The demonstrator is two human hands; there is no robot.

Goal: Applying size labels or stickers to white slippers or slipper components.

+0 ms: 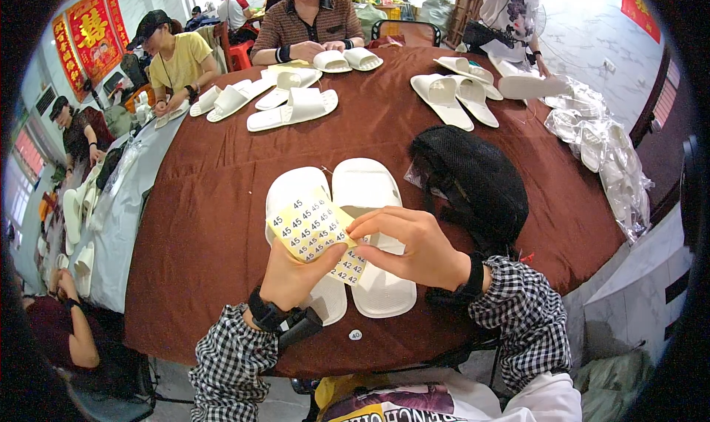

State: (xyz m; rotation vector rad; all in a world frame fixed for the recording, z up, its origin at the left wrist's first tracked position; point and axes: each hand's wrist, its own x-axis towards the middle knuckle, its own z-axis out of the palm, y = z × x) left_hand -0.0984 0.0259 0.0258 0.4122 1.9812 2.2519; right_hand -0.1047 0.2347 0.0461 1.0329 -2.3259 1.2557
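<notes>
My left hand is closed on yellow-backed sheets of round white number stickers, thumb on top. A second sheet sticks out beneath the upper one. At the right edge of the sheets, my right hand pinches with thumb and forefinger; whether a single sticker is between them is hard to see. Below both hands lies a pair of white slippers, the left slipper and the right slipper, partly covered by the sheets and hands. One loose round sticker lies near the table's front edge.
A black mesh bag sits right of the slippers on the brown-covered table. Farther off are several white slippers and bagged slippers. Across the table a person in brown handles slippers; others work at left and far right.
</notes>
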